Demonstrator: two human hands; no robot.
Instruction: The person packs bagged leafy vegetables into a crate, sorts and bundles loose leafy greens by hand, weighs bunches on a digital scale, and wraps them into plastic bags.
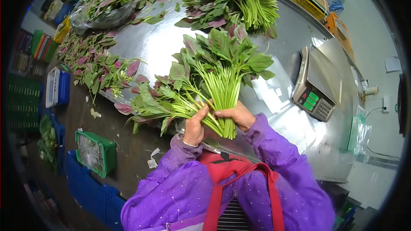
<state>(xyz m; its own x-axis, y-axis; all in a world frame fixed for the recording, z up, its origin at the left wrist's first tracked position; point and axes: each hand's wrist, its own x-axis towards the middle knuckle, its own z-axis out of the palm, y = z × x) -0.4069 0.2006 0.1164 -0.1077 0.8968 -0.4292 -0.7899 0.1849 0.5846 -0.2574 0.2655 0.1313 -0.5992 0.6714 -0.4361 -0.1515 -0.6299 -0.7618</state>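
My right hand [240,116] is closed around the stems of a large bunch of red-and-green amaranth [222,86], leaves pointing away from me. A smaller bunch of amaranth [173,102] slants to the left, its stems gripped by my left hand [195,129]. The cut ends of both bunches cross close together between my hands. Beyond them, a big pile of amaranth [239,4] lies on the metal table [162,38], stems toward the right. Loose amaranth sprigs [96,64] are spread along the table's left edge.
A digital scale [314,87] with a lit green display stands on the right. A plastic bag [105,17] with leaves in it sits at the back left. On the floor to the left are a green crate [96,152] and a blue crate [62,86]. More crates [306,2] stand behind the table.
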